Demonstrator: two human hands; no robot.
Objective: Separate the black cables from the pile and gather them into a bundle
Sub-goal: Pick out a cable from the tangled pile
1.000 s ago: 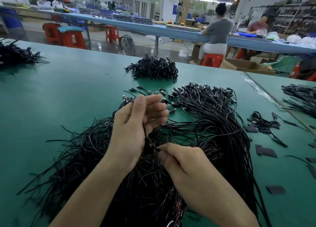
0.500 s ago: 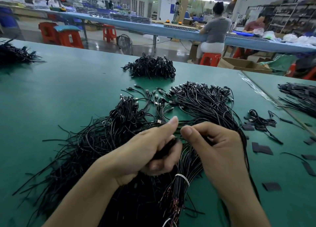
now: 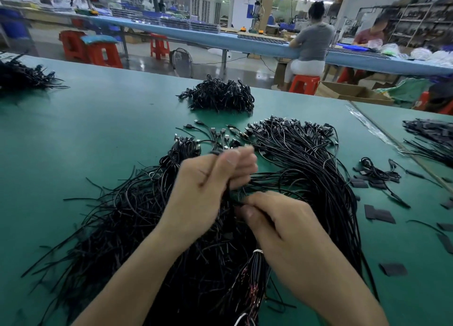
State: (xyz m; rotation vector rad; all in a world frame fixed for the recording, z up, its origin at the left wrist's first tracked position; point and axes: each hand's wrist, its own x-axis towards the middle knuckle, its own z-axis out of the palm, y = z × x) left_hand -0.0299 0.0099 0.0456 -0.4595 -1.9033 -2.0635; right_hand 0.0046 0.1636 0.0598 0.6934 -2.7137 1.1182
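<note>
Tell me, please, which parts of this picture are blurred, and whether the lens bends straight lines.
Head view: the left hand, gripping black cables, is smeared by motion, most at its fingertips; the right hand is slightly soft too; the connectors farther back stay fairly sharp; the far shelves lean inward, a wide-angle distortion.

Head view: sat close above the table's [image 3: 85,141] near edge.
Facing: looked forward and down toward the far edge.
</note>
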